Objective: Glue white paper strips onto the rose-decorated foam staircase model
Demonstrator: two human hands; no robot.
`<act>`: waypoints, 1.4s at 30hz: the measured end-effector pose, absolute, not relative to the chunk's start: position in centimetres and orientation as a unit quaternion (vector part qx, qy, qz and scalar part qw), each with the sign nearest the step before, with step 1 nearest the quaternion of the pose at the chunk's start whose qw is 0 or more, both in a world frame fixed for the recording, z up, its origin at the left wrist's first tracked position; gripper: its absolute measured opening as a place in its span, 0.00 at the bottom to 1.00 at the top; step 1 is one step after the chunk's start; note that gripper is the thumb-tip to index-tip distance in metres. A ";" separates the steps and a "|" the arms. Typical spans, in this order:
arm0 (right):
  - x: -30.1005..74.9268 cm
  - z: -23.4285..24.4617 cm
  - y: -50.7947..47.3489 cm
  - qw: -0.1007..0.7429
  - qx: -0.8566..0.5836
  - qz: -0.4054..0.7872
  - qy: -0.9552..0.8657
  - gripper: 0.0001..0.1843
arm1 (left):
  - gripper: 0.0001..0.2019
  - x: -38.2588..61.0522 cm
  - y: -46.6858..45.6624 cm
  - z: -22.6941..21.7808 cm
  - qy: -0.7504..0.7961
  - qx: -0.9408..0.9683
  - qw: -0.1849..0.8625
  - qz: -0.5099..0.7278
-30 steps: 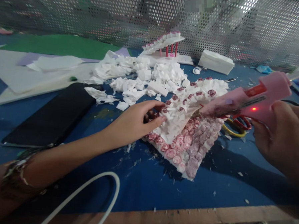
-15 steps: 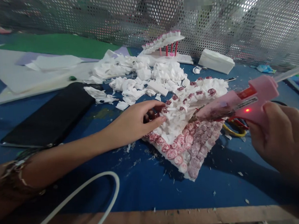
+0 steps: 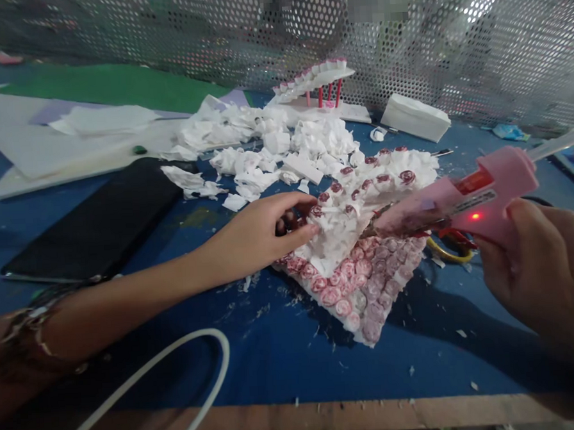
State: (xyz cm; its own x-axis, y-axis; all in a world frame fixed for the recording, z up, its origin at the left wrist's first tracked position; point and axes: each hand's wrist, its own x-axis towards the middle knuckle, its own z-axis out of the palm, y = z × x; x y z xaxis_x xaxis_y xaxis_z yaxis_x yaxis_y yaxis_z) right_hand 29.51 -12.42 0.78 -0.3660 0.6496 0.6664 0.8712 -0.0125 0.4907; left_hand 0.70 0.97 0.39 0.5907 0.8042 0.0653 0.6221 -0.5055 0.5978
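Observation:
My left hand (image 3: 259, 232) rests on the left edge of a craft board (image 3: 361, 262) covered with small pink and white paper rosettes; its fingers pinch a small dark rosette against the white pieces. My right hand (image 3: 542, 262) grips a pink hot glue gun (image 3: 459, 196) with a red light lit. The nozzle of the gun points left and touches the white paper layer at the board's middle.
A black tablet (image 3: 99, 221) lies to the left on the blue table. White paper scraps (image 3: 264, 145) pile up behind the board, and a small rosette stand (image 3: 316, 85) sits by the perforated metal screen. Scissors (image 3: 449, 245) lie under the gun. A white cable (image 3: 146, 376) loops near the front edge.
The glue gun and my right hand have shifted left and slightly down toward the board. My left hand has stayed in place.

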 end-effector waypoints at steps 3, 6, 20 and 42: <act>29.0 0.9 -12.3 0.139 -0.513 -0.457 -0.713 0.42 | 0.25 0.7 1.0 0.4 0.422 0.851 0.263 0.172; 28.6 1.0 -12.2 0.148 -0.485 -0.454 -0.732 0.43 | 0.25 0.8 1.0 0.5 0.422 0.850 0.263 0.173; 28.6 0.8 -12.0 0.153 -0.488 -0.430 -0.744 0.46 | 0.27 0.7 1.0 0.6 0.427 0.849 0.264 0.162; 29.6 1.0 -11.8 0.140 -0.511 -0.477 -0.701 0.43 | 0.26 0.9 0.9 0.7 0.421 0.851 0.266 0.163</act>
